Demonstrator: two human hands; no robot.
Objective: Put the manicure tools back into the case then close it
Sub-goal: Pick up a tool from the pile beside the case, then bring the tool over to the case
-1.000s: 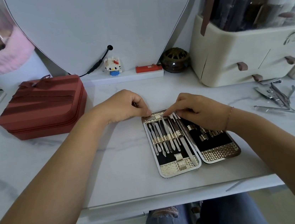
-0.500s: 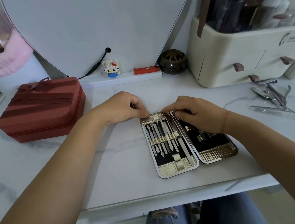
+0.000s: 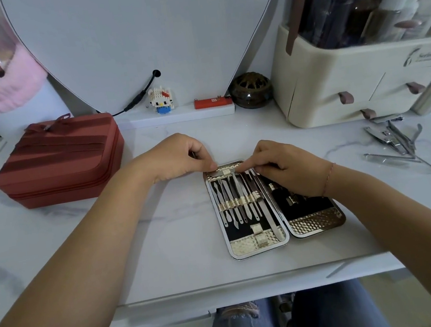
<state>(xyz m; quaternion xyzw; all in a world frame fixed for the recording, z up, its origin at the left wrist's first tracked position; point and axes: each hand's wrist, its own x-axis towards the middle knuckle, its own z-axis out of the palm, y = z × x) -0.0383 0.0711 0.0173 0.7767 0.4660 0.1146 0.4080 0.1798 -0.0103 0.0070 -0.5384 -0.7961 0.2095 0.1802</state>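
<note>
An open manicure case (image 3: 259, 242) lies flat on a white marble table (image 3: 163, 237), close to its near edge, with bare surface to its left. Slim steel tools (image 3: 237, 198) sit strapped in its left half. The left hand (image 3: 178, 157), fingers curled, pinches the case's far left corner. The right hand (image 3: 283, 168), fingers curled together, pinches the far ends of those tools. Loose clippers and tweezers (image 3: 396, 143) lie well apart on the right. A red zip pouch (image 3: 61, 157) is far left, and a cream organiser (image 3: 349, 87) far right.
</note>
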